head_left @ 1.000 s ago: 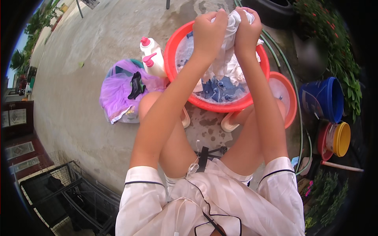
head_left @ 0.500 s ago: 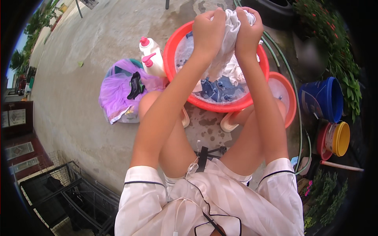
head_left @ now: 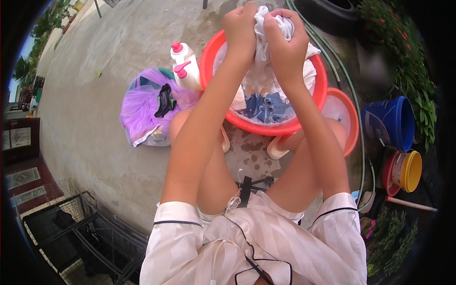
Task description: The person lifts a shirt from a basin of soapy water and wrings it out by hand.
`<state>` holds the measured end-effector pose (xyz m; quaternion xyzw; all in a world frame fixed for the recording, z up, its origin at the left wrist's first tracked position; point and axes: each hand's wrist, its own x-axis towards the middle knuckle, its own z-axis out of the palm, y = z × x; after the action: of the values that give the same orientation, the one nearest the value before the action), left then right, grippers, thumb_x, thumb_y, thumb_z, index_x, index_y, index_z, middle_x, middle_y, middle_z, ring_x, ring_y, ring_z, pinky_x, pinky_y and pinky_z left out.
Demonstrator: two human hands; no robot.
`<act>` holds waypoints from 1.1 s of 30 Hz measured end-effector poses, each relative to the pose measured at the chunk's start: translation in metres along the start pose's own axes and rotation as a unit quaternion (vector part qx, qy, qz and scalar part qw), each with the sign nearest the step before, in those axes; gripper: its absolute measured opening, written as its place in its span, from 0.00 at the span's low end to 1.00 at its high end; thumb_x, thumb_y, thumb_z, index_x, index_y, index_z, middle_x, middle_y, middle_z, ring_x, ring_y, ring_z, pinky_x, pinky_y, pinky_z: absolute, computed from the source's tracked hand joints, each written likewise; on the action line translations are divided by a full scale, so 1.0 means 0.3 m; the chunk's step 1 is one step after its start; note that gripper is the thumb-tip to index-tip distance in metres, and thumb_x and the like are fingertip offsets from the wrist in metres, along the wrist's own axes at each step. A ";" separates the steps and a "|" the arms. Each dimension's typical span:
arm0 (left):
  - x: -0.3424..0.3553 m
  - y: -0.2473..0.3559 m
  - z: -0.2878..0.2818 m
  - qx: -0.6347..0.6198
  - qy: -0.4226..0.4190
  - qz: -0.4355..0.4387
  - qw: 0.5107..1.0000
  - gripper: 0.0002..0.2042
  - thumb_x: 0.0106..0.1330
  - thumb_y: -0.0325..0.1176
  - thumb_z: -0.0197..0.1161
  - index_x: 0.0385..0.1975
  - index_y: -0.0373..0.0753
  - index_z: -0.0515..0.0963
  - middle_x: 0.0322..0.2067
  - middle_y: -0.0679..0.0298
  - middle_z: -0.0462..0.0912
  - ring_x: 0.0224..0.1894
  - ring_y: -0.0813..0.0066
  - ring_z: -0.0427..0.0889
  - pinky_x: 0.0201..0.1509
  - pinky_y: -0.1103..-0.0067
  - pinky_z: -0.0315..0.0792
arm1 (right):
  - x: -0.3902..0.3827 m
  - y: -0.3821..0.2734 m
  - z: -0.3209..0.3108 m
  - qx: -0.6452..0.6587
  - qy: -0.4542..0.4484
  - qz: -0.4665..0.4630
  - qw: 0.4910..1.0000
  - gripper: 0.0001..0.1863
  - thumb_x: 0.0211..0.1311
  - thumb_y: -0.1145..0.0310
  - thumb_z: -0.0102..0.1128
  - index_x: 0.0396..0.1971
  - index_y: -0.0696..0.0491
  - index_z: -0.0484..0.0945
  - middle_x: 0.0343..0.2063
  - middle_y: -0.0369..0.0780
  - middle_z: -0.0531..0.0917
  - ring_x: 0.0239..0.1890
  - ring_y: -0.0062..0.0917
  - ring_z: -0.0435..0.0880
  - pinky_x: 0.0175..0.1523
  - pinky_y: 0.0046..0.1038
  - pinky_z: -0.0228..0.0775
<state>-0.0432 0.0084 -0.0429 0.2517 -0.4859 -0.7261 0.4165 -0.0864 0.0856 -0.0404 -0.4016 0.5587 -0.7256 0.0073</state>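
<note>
Left hand (head_left: pixel 240 34) and right hand (head_left: pixel 288 50) both clenched on one bunched white cloth (head_left: pixel 261 45), over one large red tub (head_left: pixel 256 127). Inside: blue denim (head_left: pixel 267 109), suds. Outward: two white pump bottles (head_left: pixel 190 76), one purple tulle heap (head_left: pixel 140 104), one blue bucket (head_left: pixel 385 122), one yellow bucket (head_left: pixel 412 172); bucket print unreadable.

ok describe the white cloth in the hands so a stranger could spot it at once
Find the big red basin beyond the person's knees. Over its far side, the left hand and right hand hold a bunched white cloth between them. Both hands grip it, unlike the blue fabric and white folds lower in the basin.
</note>
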 end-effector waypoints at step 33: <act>0.032 -0.019 0.030 0.142 0.035 0.154 0.977 0.11 0.62 0.36 0.46 0.31 0.34 0.71 0.28 0.63 0.73 0.31 0.77 0.71 0.37 0.80 0.67 | 0.027 0.053 -0.035 0.192 -0.130 0.279 0.932 0.23 0.55 0.58 0.57 0.46 0.58 0.70 0.36 0.41 0.79 0.37 0.22 0.77 0.41 0.22 0.69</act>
<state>-0.0572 0.0056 -0.0441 0.2559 -0.6020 -0.5672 0.5003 -0.1050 0.0846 -0.0493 -0.3115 0.4927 -0.7288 0.3593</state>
